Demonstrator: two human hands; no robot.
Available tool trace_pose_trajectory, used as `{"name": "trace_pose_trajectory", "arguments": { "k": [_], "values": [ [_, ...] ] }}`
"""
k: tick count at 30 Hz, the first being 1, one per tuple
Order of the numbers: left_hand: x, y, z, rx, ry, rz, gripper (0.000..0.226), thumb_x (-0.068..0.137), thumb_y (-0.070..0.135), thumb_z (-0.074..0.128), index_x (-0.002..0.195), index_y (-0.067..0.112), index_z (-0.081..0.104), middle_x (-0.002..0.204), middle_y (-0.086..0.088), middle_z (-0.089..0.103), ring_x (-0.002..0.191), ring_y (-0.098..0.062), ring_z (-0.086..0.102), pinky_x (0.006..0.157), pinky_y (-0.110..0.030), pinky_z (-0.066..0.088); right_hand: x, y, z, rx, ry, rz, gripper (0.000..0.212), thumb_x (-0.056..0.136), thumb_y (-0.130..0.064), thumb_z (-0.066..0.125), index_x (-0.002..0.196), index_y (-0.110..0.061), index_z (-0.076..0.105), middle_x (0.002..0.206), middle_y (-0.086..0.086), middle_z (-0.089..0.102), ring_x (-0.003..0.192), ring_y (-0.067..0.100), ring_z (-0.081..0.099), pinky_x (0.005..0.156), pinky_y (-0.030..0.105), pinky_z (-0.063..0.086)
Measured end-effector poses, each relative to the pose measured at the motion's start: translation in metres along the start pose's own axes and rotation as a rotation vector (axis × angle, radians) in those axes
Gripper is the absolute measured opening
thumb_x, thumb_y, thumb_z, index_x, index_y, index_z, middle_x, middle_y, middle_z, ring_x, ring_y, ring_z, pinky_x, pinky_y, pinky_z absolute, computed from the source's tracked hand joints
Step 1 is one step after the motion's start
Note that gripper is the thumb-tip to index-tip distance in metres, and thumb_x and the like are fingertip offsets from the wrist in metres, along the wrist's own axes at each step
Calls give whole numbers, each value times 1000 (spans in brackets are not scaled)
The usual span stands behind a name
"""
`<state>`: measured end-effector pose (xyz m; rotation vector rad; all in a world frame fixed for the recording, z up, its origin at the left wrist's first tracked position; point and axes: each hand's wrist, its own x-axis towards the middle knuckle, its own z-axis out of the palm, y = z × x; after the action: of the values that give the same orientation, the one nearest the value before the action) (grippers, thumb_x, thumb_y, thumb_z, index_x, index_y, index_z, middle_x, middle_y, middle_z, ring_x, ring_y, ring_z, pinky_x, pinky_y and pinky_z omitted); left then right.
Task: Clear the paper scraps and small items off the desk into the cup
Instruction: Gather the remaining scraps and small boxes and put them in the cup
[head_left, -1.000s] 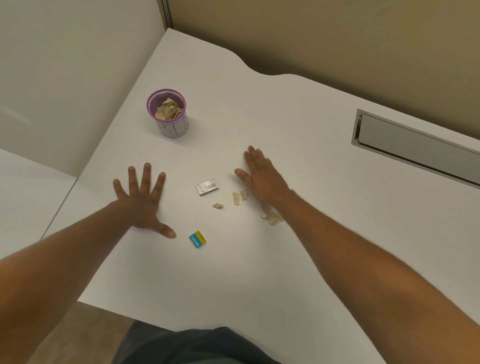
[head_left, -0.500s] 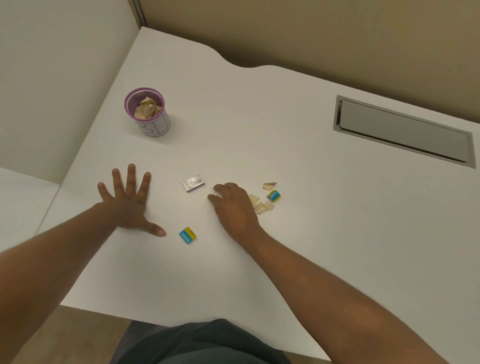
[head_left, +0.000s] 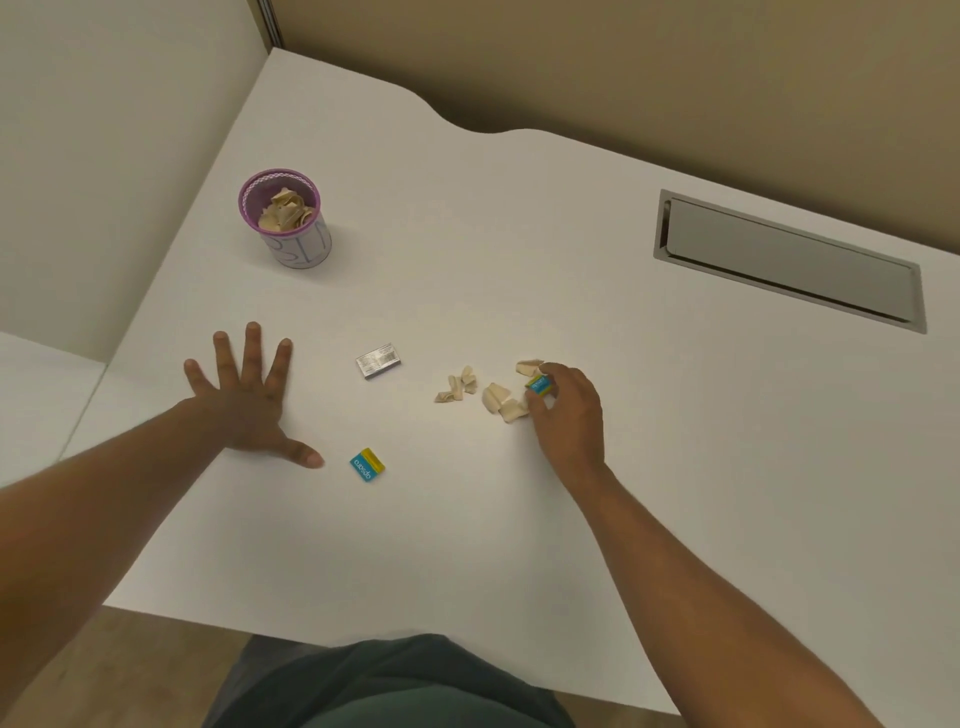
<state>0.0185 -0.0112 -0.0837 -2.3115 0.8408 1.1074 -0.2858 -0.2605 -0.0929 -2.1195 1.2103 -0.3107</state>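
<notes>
A purple-rimmed cup (head_left: 301, 249) with crumpled paper inside stands at the desk's far left. My left hand (head_left: 244, 395) lies flat, fingers spread, on the white desk (head_left: 519, 249). My right hand (head_left: 569, 410) curls around a small blue and yellow packet (head_left: 538, 385), fingertips pinching it on the desk. Beige paper scraps (head_left: 501, 400) lie just left of that hand, with more scraps (head_left: 457, 387) further left. A silver packet (head_left: 378, 360) lies mid-desk. A second blue and yellow packet (head_left: 367, 464) sits near my left thumb.
A metal cable hatch (head_left: 789, 260) is set into the desk at the far right. A beige partition wall runs behind the desk. The desk's front edge is close to my body, floor visible below it.
My right hand has moved to the right, from near the silver packet, past the scraps, and closed its fingers on the blue and yellow packet. My left hand stays flat.
</notes>
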Motion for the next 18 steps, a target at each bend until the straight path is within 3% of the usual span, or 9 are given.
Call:
{"name": "trace_pose_trajectory", "arguments": {
  "k": [2, 7, 10, 12, 15, 18],
  "values": [
    [-2, 0, -1, 0, -15, 1, 174, 10, 116, 36, 126, 31, -62, 134, -10, -72, 146, -54, -41, 117, -79, -4, 3, -7, 2, 29, 31, 6, 32, 91, -15, 68, 122, -20, 66, 117, -4, 66, 109, 19, 61, 97, 37, 52],
    [-7, 3, -4, -8, -24, 17, 174, 10, 115, 38, 125, 31, -62, 130, -9, -73, 145, -53, -43, 117, -79, -6, 35, -43, 18, 29, -9, -83, 37, 90, -32, 73, 125, -25, 63, 120, -12, 66, 110, 12, 56, 88, 23, 46],
    [-7, 2, -5, -8, -20, 15, 174, 9, 114, 38, 126, 32, -61, 133, -10, -71, 144, -53, -44, 117, -79, -7, 59, -40, 17, -73, -39, -49, 43, 96, -40, 64, 133, -17, 61, 137, -4, 61, 130, 19, 49, 106, 34, 45],
    [-7, 3, -4, -15, -10, 15, 174, 9, 114, 37, 127, 31, -61, 135, -11, -70, 145, -53, -43, 117, -79, -6, 58, -27, 15, -168, -137, 19, 56, 103, -46, 49, 148, -12, 47, 158, 5, 42, 148, 25, 32, 121, 41, 31],
    [-7, 2, -4, -27, 1, 26, 173, 13, 114, 40, 127, 30, -60, 145, -14, -64, 146, -54, -41, 118, -80, -4, 27, -11, 26, -247, -228, -27, 71, 104, -54, 34, 160, -11, 21, 170, 7, 11, 158, 26, 4, 128, 46, 9],
    [-8, 3, -5, -40, -1, 27, 173, 12, 114, 39, 127, 30, -59, 152, -16, -58, 146, -54, -40, 117, -80, -4, -11, -10, 48, -246, -188, -141, 83, 99, -66, 27, 161, -13, 15, 171, 6, 4, 159, 24, -4, 128, 44, 0]
  ]
}}
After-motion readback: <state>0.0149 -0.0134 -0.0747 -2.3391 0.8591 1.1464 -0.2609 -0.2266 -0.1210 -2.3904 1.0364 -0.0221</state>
